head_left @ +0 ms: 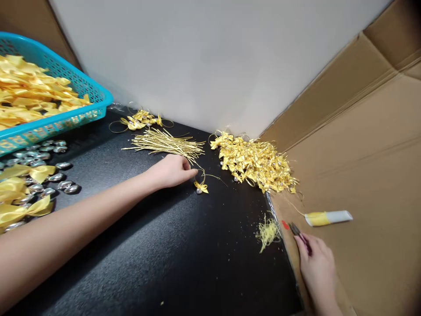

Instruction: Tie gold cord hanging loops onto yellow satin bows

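Note:
My left hand [173, 170] reaches across the black table [171, 254], fingers pinched on a thin gold cord that runs to a small yellow bow [201, 187] lying just right of the fingertips. A bundle of cut gold cords [164, 142] lies right behind that hand. My right hand [315, 265] rests on the cardboard [368, 175] at the table's right edge, closed round small dark scissors [298, 235] whose tips point up and left. A heap of finished yellow bows [256, 162] sits between the two hands, against the wall.
A blue basket [66, 118] full of yellow ribbon stands at the far left. Several silver beads [49, 169] and larger yellow ribbon bows [23, 193] lie below it. A few looped bows [141, 119] lie behind the cords, gold cord trimmings [268, 231] near the scissors, and a ribbon spool [327, 217] on the cardboard.

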The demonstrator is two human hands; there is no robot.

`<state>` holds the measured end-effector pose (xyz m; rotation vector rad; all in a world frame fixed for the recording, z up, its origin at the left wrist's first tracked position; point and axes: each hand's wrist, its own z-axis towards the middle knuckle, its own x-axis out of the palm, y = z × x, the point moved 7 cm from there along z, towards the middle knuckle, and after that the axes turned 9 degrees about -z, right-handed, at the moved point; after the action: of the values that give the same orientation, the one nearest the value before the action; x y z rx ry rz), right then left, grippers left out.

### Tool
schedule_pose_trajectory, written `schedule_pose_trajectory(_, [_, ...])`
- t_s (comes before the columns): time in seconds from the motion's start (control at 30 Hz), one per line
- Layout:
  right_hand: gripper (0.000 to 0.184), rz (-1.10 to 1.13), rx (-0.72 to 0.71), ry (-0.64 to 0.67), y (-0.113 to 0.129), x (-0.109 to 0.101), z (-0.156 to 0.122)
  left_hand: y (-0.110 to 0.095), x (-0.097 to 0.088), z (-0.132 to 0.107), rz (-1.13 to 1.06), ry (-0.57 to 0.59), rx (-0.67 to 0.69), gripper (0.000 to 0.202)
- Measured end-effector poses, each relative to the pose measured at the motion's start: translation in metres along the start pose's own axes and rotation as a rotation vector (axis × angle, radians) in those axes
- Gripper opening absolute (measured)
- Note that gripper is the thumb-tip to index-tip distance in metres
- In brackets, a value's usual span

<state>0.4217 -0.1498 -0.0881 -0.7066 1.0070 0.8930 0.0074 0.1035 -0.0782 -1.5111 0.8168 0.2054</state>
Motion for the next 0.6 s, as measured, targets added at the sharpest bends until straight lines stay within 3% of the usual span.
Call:
schedule_pose_trajectory(0.13, [0.068,-0.042,-0.023,-0.085,0.015,-0.013,0.009,0.002,0.017,-0.006,-0.054,0.172,-0.105,0.036])
schedule_pose_trajectory(0.23, [0.057,0.145,-0.07,-0.162,0.069,-0.043,0.021,0.005,0.023,-0.004,-0.135,0.237,-0.14,0.04])
schedule_pose_trajectory(0.27, [0.047,0.269,-0.103,-0.13,0.096,-0.05,0.024,0.005,0.026,-0.003,-0.171,0.262,-0.148,0.041])
schedule_pose_trajectory(0.33, [0.031,0.487,-0.184,0.074,0.16,-0.053,0.03,0.004,0.033,-0.002,-0.213,0.31,-0.152,0.041])
schedule_pose_trajectory(0.43, [0.021,0.643,-0.371,0.305,0.251,-0.049,0.032,-0.002,0.043,-0.004,-0.182,0.355,-0.117,0.042])
schedule_pose_trajectory(0.5, [0.024,0.665,-0.394,0.395,0.284,-0.038,0.033,-0.006,0.046,-0.006,-0.161,0.362,-0.078,0.041])
schedule_pose_trajectory(0.6, [0.011,0.642,-0.383,0.378,0.3,-0.024,0.034,-0.008,0.045,-0.01,-0.166,0.385,-0.033,0.044])
